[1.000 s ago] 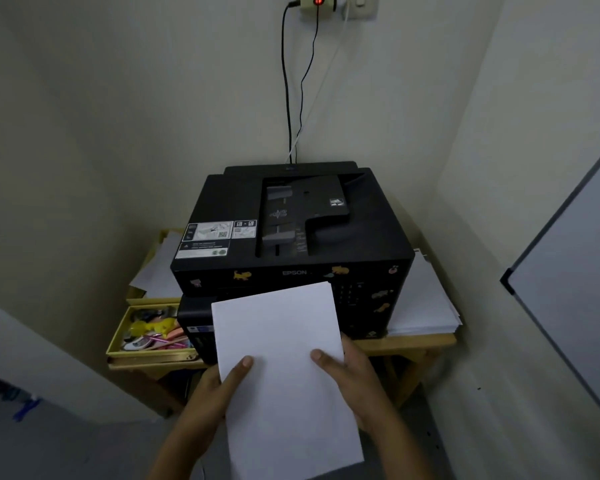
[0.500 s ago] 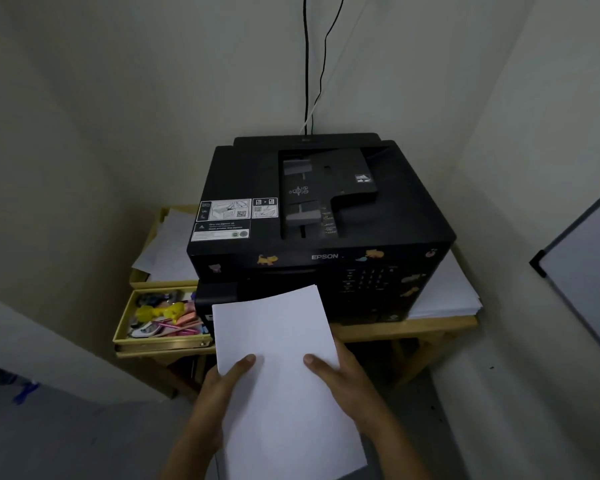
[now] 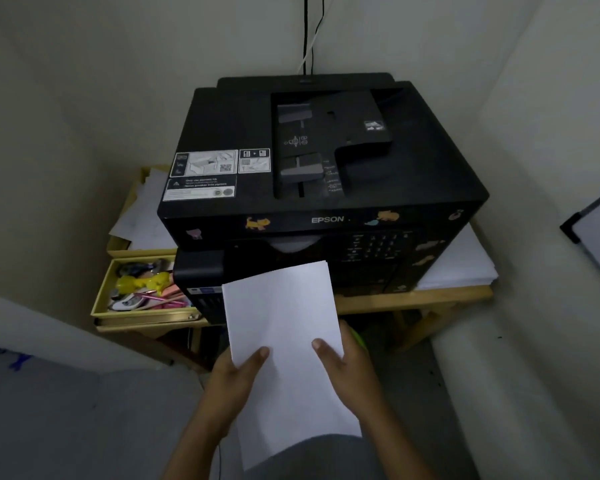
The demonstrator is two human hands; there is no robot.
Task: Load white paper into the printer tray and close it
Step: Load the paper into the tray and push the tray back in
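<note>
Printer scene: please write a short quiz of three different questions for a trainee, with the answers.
1. True or false: the white paper is already inside the printer.
2. Which hands hold the paper? A) only the left hand B) only the right hand C) both hands
3. Fill in: the yellow tray with small colourful things stands on the person's ____ side of the printer.

Key
1. False. The left hand and the right hand hold the paper in front of the printer.
2. C. A thumb of each hand lies on top of the sheets.
3. Left.
</note>
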